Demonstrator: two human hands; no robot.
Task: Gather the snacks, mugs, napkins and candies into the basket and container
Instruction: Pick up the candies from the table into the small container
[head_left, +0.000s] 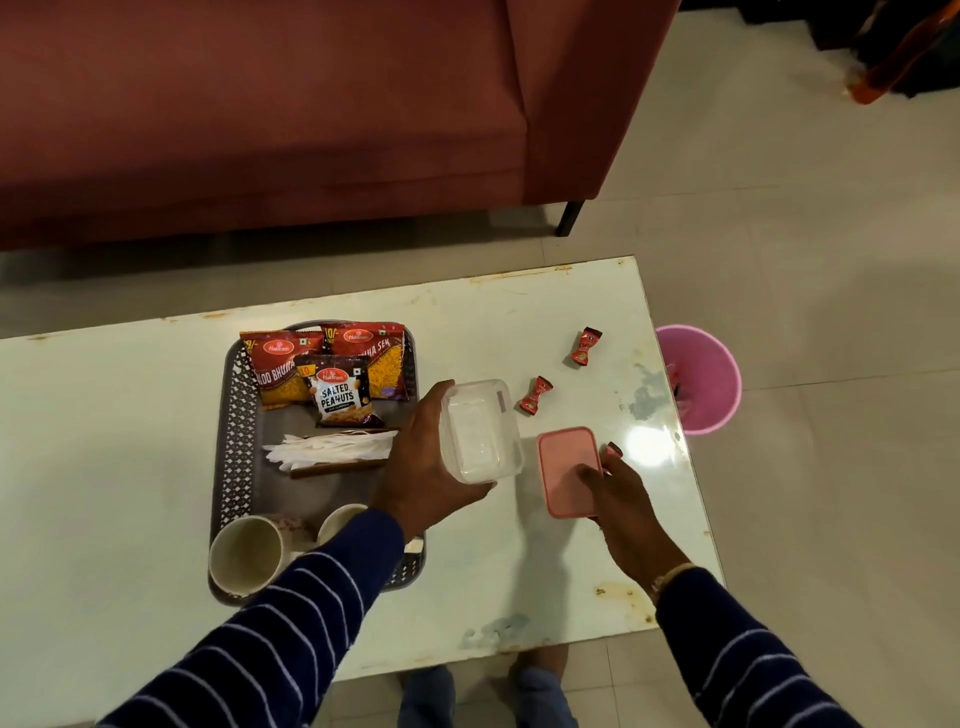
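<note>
My left hand grips a clear plastic container, lidless and tilted, above the table. My right hand rests on the pink lid, which lies flat on the table; whether it grips the lid I cannot tell. A third red candy peeks out beside its fingers. Two more red wrapped candies lie further back. The grey perforated basket holds three snack packets, white napkins and two mugs.
The white table has its right edge close to my right hand. A pink bin stands on the floor past that edge. A red sofa runs behind the table. A person's feet show below the table's front edge.
</note>
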